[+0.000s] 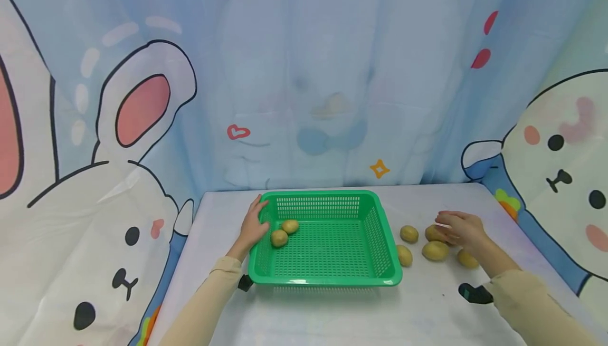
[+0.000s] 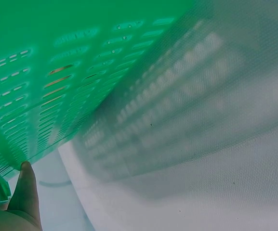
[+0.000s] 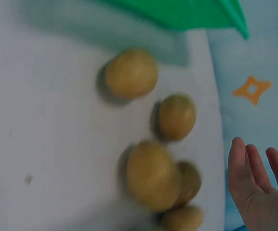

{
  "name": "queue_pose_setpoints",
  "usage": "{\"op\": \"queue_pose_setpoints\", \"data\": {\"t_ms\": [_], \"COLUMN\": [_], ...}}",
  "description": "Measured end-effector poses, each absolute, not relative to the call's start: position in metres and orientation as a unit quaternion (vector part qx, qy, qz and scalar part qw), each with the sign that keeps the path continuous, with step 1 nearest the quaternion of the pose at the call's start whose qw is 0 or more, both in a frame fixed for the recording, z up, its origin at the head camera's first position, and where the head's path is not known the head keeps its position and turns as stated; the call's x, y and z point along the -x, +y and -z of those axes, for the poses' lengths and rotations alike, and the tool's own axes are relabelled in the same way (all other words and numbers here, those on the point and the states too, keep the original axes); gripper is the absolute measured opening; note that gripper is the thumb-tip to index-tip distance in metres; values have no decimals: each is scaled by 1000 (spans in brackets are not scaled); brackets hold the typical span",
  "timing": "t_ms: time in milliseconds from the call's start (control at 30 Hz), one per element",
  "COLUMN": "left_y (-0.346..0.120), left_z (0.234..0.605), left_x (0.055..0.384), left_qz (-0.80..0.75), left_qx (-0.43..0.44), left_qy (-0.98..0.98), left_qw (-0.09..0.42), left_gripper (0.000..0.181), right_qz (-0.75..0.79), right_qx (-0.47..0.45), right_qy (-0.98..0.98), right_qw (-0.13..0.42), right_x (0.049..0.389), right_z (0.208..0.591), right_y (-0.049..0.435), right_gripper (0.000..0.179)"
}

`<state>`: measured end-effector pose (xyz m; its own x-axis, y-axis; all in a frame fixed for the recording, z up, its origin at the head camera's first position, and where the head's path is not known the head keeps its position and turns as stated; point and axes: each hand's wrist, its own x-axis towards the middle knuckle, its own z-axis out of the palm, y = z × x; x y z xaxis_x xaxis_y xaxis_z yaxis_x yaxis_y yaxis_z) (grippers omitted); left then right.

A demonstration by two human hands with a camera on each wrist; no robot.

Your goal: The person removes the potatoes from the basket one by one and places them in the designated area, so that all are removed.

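A green plastic basket [image 1: 323, 281] with slotted walls stands on the white table. My left hand [image 1: 253, 226] holds its left rim; the left wrist view shows one digit [image 2: 25, 192] against the slotted wall. Inside the basket, near its left side, lie two potatoes [image 1: 279, 238]. My right hand [image 1: 461, 228] hovers over several loose potatoes [image 1: 435, 251] to the right of the basket, its fingers relaxed and slightly bent, holding nothing. It partly hides the potatoes beneath it. The right wrist view shows blurred potatoes [image 3: 131, 73] on the table, apart from the hand.
The white table [image 1: 332, 319] ends at the back against a blue curtain [image 1: 332, 71] printed with cartoon animals. One potato [image 1: 404, 256] lies close beside the basket's right wall. A dark object [image 1: 475, 294] sits at the right wrist.
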<state>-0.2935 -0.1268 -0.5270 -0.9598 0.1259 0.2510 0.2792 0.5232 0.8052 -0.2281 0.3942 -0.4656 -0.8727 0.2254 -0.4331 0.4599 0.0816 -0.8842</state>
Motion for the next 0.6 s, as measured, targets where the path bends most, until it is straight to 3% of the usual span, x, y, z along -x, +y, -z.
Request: {"op": "queue_pose_setpoints", "data": {"t_ms": [367,600], "left_y": [-127,-130], "left_z": [527,530], "left_x": [293,297], "left_qz": [474,466], "left_qx": [118,122], "left_qy": [-870,-873], "left_qw": [71,73], "left_gripper": [70,70], "right_qz": [668,664], "right_qx": [-117,-47], "right_qy": [720,726], "right_qw": [144,169], "right_x": [270,284], "right_z": [438,449], "right_y": [292,224], "right_gripper": [63,57]}}
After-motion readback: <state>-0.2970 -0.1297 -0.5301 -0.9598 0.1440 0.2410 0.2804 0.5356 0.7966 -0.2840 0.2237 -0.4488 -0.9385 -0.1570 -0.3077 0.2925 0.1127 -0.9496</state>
